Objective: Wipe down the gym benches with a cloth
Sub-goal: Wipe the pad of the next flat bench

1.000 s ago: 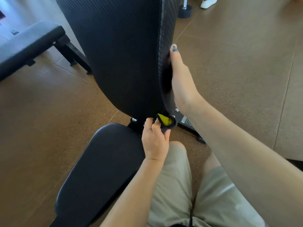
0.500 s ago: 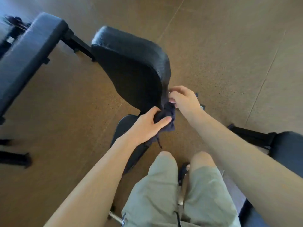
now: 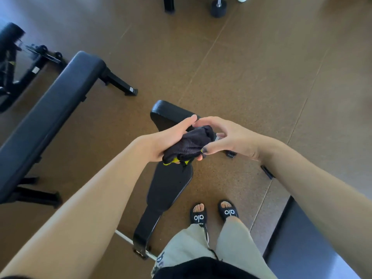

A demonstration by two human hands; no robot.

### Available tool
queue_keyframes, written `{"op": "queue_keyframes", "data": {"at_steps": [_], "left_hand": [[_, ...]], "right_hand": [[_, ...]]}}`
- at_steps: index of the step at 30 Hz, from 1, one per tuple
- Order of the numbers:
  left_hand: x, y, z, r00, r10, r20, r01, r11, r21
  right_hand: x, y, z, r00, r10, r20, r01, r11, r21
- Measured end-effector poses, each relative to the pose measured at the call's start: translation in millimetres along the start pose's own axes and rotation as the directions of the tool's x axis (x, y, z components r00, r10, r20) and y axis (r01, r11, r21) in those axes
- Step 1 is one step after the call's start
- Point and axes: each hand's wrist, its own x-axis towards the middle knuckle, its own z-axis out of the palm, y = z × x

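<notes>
brown floor (image 3: 251, 67) | black slides (image 3: 213, 214) | dumbbell (image 3: 219, 6) far edge

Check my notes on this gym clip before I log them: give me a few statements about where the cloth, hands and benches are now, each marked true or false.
1. The dark cloth is held between both hands. True: the left hand cups it and the right hand pinches its edge.
2. The cloth is pressed flat on the flat bench. False: it is bunched up in the air, above the adjustable bench.
3. The flat bench lies to the person's left. True.
4. The person wears closed trainers. False: black slides with bare toes showing.
5. The cloth shows a yellow-green patch at its lower edge. True.
</notes>
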Motion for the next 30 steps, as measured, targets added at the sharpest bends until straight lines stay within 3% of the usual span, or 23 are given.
{"op": "queue_keyframes", "data": {"at_steps": [2, 6, 8, 12, 15, 18, 21, 25, 30], "left_hand": [[-3, 18, 2, 1.000, -0.020, -0.007, 0.020, 1.000, -0.010], [1, 51, 9, 0.993, -0.081, 0.088, 0.073, 0.994, 0.083], [7, 71, 16, 0.991, -0.060, 0.123, 0.053, 0.997, 0.060], [25, 108, 27, 0.996, -0.091, 0.025, 0.087, 0.987, 0.132], [37, 140, 40, 0.992, -0.123, -0.026, 0.126, 0.964, 0.233], [44, 166, 49, 0.993, -0.061, -0.100, 0.092, 0.938, 0.335], [51, 183, 44, 0.974, 0.038, -0.222, 0.058, 0.910, 0.411], [61, 189, 26, 0.893, 0.187, -0.409, 0.058, 0.854, 0.517], [69, 200, -16, 0.855, 0.264, -0.447, 0.026, 0.838, 0.545]], "right_hand": [[-7, -14, -4, 1.000, -0.023, -0.016, 0.021, 0.993, -0.116], [-4, -19, -30, 0.950, -0.252, -0.184, 0.143, 0.876, -0.461], [-3, -19, -60, 0.959, -0.223, -0.178, 0.123, 0.887, -0.445], [-7, -33, -132, 0.995, -0.089, -0.037, 0.080, 0.976, -0.205], [-8, -40, -176, 0.999, -0.054, 0.004, 0.053, 0.977, -0.205], [2, -48, -203, 0.998, -0.055, 0.036, 0.062, 0.976, -0.207], [19, -59, -218, 0.997, -0.054, 0.061, 0.067, 0.967, -0.245], [53, -75, -233, 0.994, -0.060, 0.091, 0.095, 0.885, -0.455], [92, -102, -251, 0.997, -0.059, 0.057, 0.081, 0.826, -0.558]]}}
